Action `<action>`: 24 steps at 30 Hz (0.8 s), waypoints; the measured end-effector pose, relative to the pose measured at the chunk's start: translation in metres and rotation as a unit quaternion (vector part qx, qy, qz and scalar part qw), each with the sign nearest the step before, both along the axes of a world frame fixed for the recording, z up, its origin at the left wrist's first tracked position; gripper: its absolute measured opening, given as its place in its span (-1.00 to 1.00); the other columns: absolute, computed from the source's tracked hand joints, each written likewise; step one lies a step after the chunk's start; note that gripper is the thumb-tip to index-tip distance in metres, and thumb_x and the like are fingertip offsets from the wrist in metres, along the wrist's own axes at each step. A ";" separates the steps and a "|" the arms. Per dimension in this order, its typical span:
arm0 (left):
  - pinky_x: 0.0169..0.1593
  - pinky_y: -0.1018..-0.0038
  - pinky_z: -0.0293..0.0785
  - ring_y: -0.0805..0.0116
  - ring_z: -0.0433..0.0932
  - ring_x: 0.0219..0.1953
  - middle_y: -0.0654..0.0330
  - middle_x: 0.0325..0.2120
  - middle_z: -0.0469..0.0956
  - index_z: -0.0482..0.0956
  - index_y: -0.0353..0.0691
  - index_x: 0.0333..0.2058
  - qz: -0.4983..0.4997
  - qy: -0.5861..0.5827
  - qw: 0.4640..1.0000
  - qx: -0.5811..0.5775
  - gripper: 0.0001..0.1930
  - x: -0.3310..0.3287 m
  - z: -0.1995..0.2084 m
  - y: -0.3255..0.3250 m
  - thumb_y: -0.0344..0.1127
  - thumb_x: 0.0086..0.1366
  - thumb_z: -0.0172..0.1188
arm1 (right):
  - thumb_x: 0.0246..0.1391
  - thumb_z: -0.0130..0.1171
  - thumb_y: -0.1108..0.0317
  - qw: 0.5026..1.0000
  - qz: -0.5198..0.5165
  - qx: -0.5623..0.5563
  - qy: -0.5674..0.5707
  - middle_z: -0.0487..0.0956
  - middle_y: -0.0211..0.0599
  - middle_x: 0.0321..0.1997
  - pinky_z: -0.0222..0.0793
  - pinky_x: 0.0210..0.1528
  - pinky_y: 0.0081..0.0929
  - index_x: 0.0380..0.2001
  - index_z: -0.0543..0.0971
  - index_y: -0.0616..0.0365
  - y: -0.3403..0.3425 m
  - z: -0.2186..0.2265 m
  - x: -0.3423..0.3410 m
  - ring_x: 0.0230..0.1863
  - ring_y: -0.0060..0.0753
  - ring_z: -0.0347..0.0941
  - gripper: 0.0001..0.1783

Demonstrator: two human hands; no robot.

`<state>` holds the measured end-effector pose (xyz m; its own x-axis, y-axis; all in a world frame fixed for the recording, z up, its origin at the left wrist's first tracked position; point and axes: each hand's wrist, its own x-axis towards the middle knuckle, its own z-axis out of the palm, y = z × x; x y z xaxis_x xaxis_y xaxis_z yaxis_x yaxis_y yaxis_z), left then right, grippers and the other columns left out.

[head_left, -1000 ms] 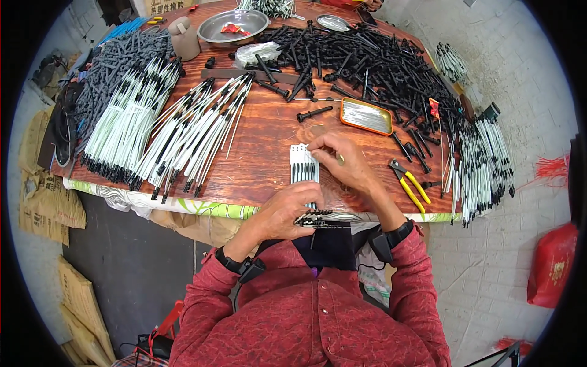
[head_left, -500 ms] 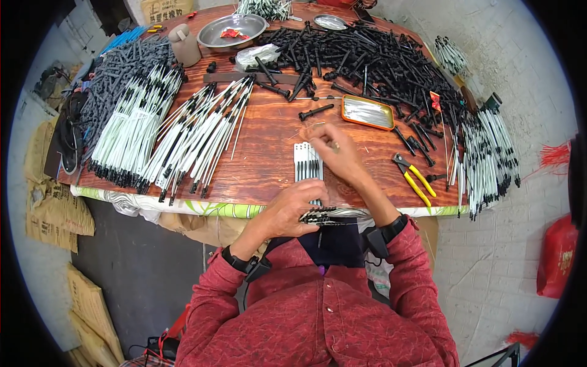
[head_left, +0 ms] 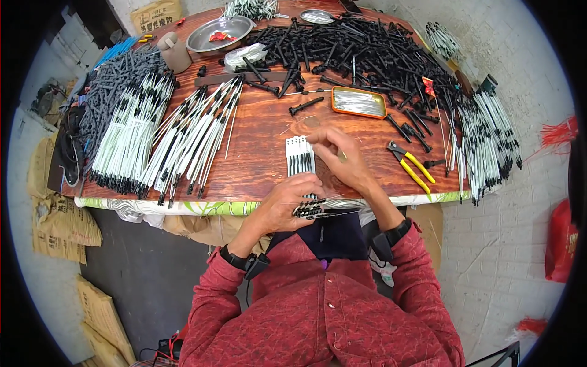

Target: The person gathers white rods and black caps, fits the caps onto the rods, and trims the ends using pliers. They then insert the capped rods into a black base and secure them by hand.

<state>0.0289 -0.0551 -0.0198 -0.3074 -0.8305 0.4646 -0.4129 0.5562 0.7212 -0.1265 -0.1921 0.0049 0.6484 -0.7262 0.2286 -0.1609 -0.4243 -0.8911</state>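
Across the reddish-brown table (head_left: 257,165) in front of you, a metal bowl (head_left: 199,41) has a red wrapper (head_left: 222,37) in it. Your left hand (head_left: 292,199) is curled closed around white strips (head_left: 299,148), their holed ends lying near the table's front edge. Your right hand (head_left: 339,159) bends over those ends, thumb and fingers close together; whether they pinch anything, I can't tell. Beyond, the orange-rimmed tin (head_left: 333,103) holds thin silvery pins (head_left: 359,102). A smaller dish (head_left: 317,16) sits farther back, contents unclear.
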 end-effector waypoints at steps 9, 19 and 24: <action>0.16 0.20 0.42 -0.07 0.48 0.08 0.04 -0.03 0.54 0.58 -0.20 -0.05 0.022 -0.003 1.000 0.006 -0.49 -0.001 0.000 0.006 -0.33 -0.06 0.44 | 0.07 0.32 0.36 0.969 0.242 0.001 -0.049 0.49 -0.23 0.22 0.29 0.28 -0.24 0.01 0.58 0.15 0.057 0.036 -0.043 0.29 -0.15 0.37 -0.60; 0.08 0.17 0.48 -0.05 0.57 0.02 -0.01 -0.02 0.56 0.51 -0.22 0.07 -0.051 0.051 0.996 -0.055 -0.45 -0.022 0.058 0.040 -0.12 0.14 0.37 | -0.02 0.45 0.19 0.955 0.269 -0.010 -0.126 0.63 -0.24 -0.03 0.44 0.08 -0.24 -0.10 0.60 0.16 0.106 0.074 -0.044 0.03 -0.22 0.56 -0.56; 0.06 0.22 0.48 -0.01 0.59 -0.01 -0.02 -0.02 0.57 0.46 -0.26 0.11 -0.089 -0.029 0.995 -0.046 -0.41 -0.032 0.049 0.061 -0.12 0.15 0.36 | 0.04 0.40 0.25 0.923 0.311 -0.007 -0.225 0.65 -0.26 -0.17 0.48 -0.06 -0.33 -0.16 0.59 0.18 0.134 0.107 -0.056 -0.16 -0.27 0.60 -0.65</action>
<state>-0.0031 0.0061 0.0289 -0.4735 -0.7156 0.5135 -0.3415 0.6866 0.6419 -0.1827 -0.0584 0.1116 0.7764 -0.2404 0.5826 0.5028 -0.3212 -0.8025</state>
